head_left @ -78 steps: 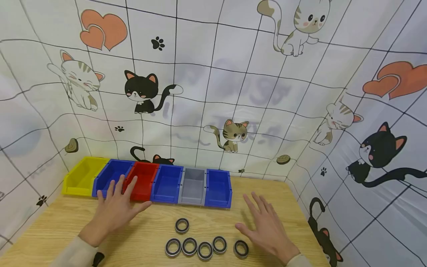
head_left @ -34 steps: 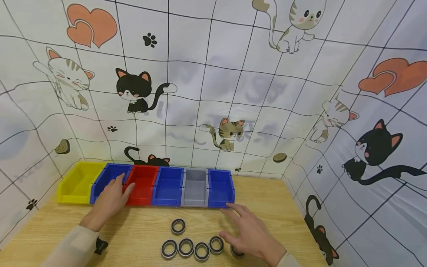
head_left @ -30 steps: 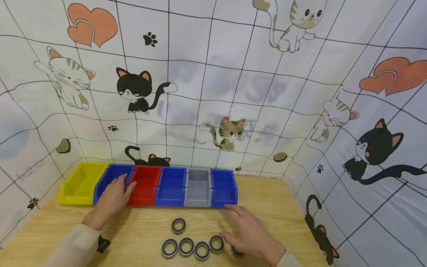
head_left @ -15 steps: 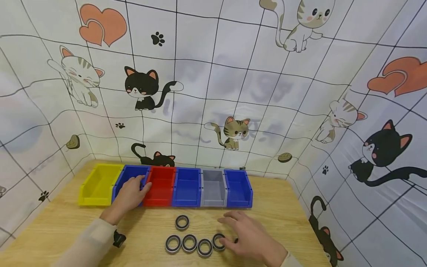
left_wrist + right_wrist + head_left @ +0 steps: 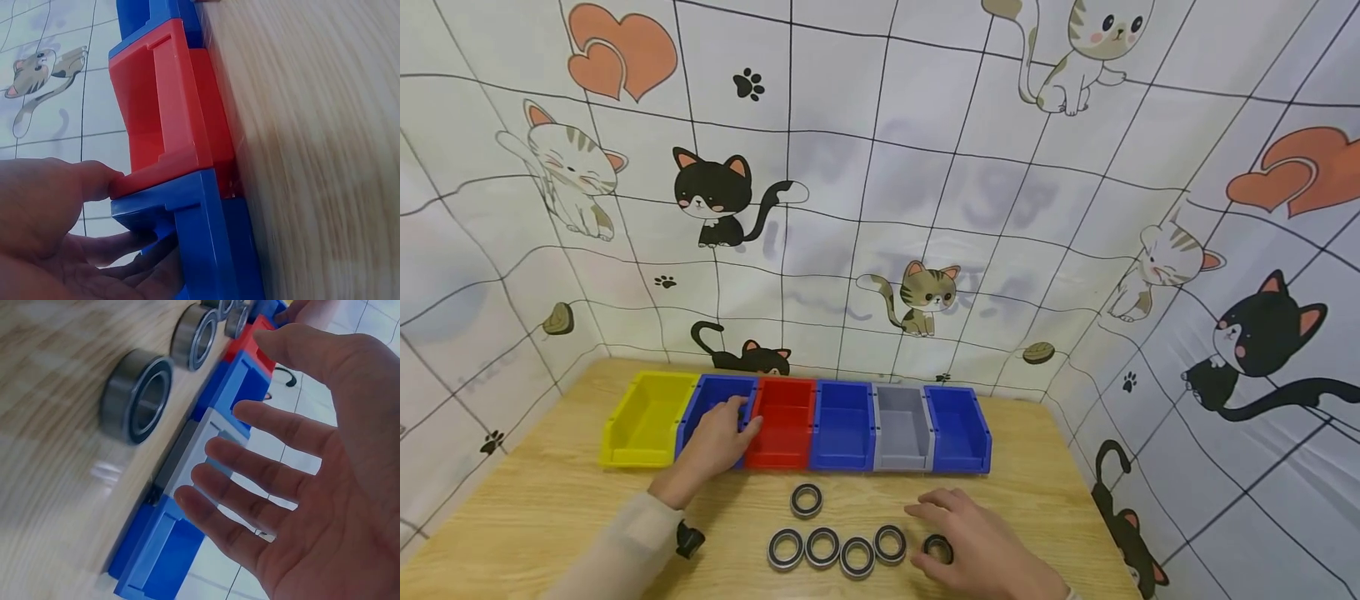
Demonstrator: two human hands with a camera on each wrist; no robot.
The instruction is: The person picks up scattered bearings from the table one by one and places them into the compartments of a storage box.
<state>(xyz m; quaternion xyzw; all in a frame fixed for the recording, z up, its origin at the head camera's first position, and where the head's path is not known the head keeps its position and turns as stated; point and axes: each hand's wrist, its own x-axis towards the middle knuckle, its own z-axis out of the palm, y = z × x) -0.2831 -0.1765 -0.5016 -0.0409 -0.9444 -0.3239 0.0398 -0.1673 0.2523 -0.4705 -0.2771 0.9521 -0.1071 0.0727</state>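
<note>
My left hand (image 5: 715,437) reaches into the second bin from the left, a blue storage bin (image 5: 694,417). Its thumb lies over the edge of the red bin (image 5: 178,94) beside it and the other fingers are inside the blue one, holding the wall between them. My right hand (image 5: 973,542) hovers with spread fingers over the rightmost ball bearing (image 5: 937,537), partly covering it. The right wrist view shows that palm holding nothing, apart from a bearing (image 5: 119,397). Several more black-sealed bearings (image 5: 795,501) lie flat on the wooden table.
A yellow bin (image 5: 647,421) begins the joined row at the left. Right of the red one follow a blue bin (image 5: 842,425), a grey bin (image 5: 902,425) and another blue bin (image 5: 958,429). Cat-patterned cloth (image 5: 835,192) hangs behind the wooden table (image 5: 550,500).
The whole bin row has slid right along the table with my left hand on it. My right hand has shifted left from its earliest place, then slightly back to the right, staying near the rightmost bearing.
</note>
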